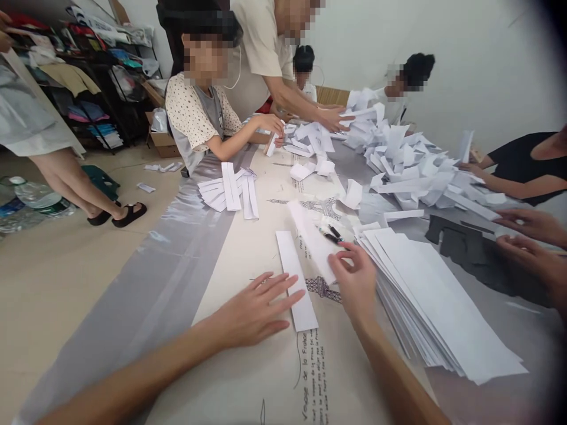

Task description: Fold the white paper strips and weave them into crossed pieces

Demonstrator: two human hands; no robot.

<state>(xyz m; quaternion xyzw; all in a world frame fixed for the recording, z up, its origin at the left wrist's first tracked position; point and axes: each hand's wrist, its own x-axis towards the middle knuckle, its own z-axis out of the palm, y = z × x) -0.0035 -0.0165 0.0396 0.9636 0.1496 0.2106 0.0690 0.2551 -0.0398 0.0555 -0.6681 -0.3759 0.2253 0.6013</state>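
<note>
A folded white paper strip (297, 283) lies lengthwise on the table in front of me. My left hand (266, 307) is spread over its left edge, fingers apart and touching or just above the paper. With thumb and index finger, my right hand (354, 274) pinches the near end of another white paper strip (310, 239), which is blurred and points away from me. Several pens (332, 233) lie just beyond my right fingers. To the right of that hand is a fanned stack of white paper sheets (443, 301).
A printed tablecloth (230, 295) covers the table. A bundle of folded strips (230, 189) sits at the left edge, and a large heap of folded paper (411, 153) fills the far right. Dark cloth (478, 254) lies at right. Several people work around the table.
</note>
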